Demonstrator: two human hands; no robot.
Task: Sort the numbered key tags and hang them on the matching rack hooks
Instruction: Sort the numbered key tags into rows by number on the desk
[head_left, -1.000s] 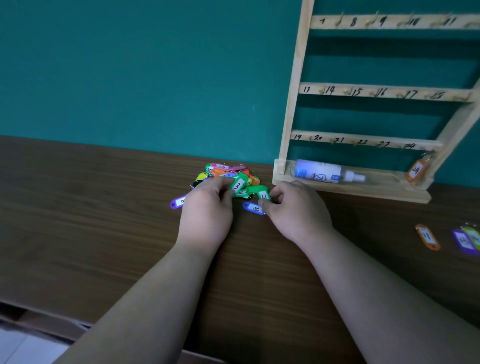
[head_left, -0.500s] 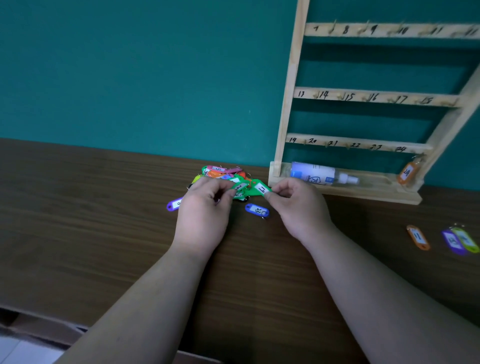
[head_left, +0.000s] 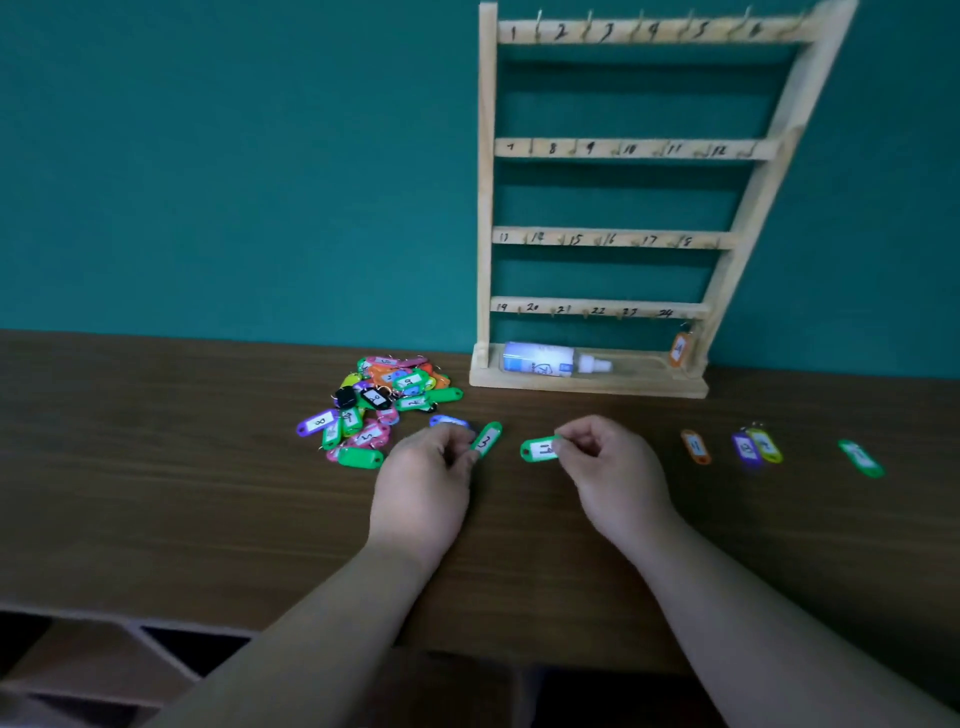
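Pinching green tag 3 (head_left: 486, 439) tilted up-right, the left hand (head_left: 423, 486) faces the right hand (head_left: 613, 467), which pinches another green tag (head_left: 540, 448) lying crosswise.

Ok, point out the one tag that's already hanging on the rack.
The orange tag at the rack's bottom right, near the 24 mark; the rest lie on the table or are held.

Single head cam (wide-angle) looks fwd & down, close over table (head_left: 156, 493), facing rack (head_left: 486, 208).
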